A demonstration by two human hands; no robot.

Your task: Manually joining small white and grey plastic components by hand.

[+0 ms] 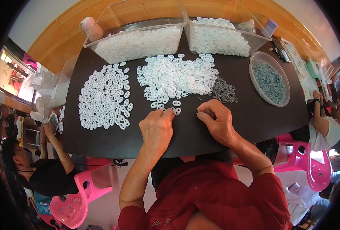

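Note:
My left hand (157,125) is closed, its fingertips curled down at white oval two-hole plastic pieces (176,103) on the near side of a large heap; its fingers partly cover what they grip. To the right, my right hand (218,122) pinches a tiny thin piece that looks like a grey screw, its tip barely showing. Just beyond that hand lies a small pile of grey screws (224,92). The main heap of white pieces (170,76) spreads beyond both hands. Another group of white pieces (103,97) lies flat in a single layer at the left.
Two clear bins (139,28) of white pieces stand along the far edge of the dark table (254,122). A round clear tub (254,90) of blue-green screws sits at the right. Pink chairs (76,201) and people (40,168) flank the table. A pink bottle (91,28) stands far left.

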